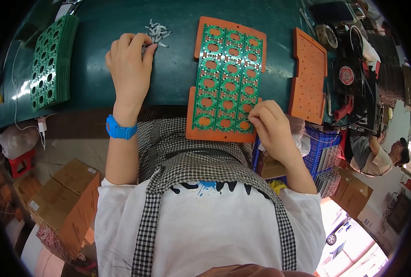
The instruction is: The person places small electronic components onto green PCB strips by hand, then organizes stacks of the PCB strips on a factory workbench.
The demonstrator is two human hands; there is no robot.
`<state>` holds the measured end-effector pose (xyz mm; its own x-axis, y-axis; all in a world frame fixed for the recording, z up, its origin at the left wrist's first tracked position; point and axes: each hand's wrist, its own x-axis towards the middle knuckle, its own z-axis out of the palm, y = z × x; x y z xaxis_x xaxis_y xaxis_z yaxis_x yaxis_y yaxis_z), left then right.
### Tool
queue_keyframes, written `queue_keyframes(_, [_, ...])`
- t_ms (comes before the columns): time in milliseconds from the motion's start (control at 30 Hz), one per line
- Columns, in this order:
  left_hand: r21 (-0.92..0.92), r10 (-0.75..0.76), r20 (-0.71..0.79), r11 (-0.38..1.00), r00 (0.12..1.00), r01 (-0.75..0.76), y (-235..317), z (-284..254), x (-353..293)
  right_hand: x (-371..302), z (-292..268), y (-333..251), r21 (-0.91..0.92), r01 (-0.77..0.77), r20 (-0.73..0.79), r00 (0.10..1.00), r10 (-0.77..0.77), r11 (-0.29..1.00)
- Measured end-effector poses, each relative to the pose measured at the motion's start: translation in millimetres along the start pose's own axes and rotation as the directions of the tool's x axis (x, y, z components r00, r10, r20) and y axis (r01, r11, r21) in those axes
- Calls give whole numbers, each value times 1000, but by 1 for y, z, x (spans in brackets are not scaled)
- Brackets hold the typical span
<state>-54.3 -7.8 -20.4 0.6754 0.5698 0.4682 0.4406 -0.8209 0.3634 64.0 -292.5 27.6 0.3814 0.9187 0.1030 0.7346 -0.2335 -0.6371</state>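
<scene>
My left hand point(130, 62) reaches to the near left edge of a small pile of clear and grey component strips point(158, 32). Its thumb and forefinger come together there; whatever lies between them is too small to make out. A green circuit board panel point(221, 73), with rows of round openings, lies on an orange fixture plate point(194, 131). My right hand point(273, 131) is closed in a pinch at the panel's near right corner. Its fingertips hide what they hold, if anything.
A tall stack of green circuit board panels point(53, 64) stands on the left of the green table point(173, 87). A second orange plate point(308, 76) lies to the right, beside tools and dark equipment point(346, 74). Cardboard boxes point(64, 198) stand below left. Another person point(376, 154) is far right.
</scene>
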Motion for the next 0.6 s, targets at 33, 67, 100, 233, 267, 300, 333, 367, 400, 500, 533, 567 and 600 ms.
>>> queue_keyframes(33, [0, 1, 1, 1000, 1000, -1, 0, 1, 0, 0, 0, 0, 8, -2, -6, 1000, 2, 1000])
queue_keyframes(67, [-6, 15, -15, 1000, 1000, -15, 0, 1, 0, 0, 1, 0, 8, -3, -7, 1000, 3, 1000])
queue_keyframes(100, [-12, 28, -31, 1000, 999, -29, -1, 2, 0, -1, 1, 1, 8, -5, -11, 1000, 5, 1000])
queue_keyframes(233, [-131, -22, -31, 991, 999, 18, -8, 5, 0, -1, 3, 0, -12, -7, -37, 999, 7, 1000])
queue_keyframes(267, [-172, -37, -48, 985, 998, 28, -9, 5, 0, -2, 5, 0, -11, -7, -36, 999, 7, 1000])
queue_keyframes(300, [-212, -53, -65, 976, 997, 38, -10, 5, 0, -3, 7, 1, -40, -4, -63, 998, 2, 999])
queue_keyframes(333, [-213, -52, -64, 976, 997, 37, -9, 5, 0, -6, 9, 2, -70, -4, -90, 996, -3, 998])
queue_keyframes(367, [-202, -49, -77, 979, 996, 32, -8, 5, 0, -9, 11, 2, -71, -5, -91, 996, -2, 997])
queue_keyframes(400, [-192, -45, -90, 981, 995, 27, -8, 4, 0, -13, 12, 3, -109, 32, -118, 992, -45, 994])
queue_keyframes(500, [-206, -26, -124, 979, 992, 0, -9, 5, 0, -14, 9, 5, -104, 57, -127, 989, -70, 993])
queue_keyframes(533, [-205, -25, -124, 979, 992, -1, -9, 5, 0, -13, 7, 5, -63, 41, -108, 993, -47, 997])
queue_keyframes(567, [-203, -21, -121, 979, 992, -4, -9, 5, 0, -11, 5, 5, -62, 40, -110, 993, -47, 997])
queue_keyframes(600, [-201, -18, -118, 980, 993, -6, -9, 5, 0, -9, 4, 5, -25, 12, -92, 996, -14, 1000])
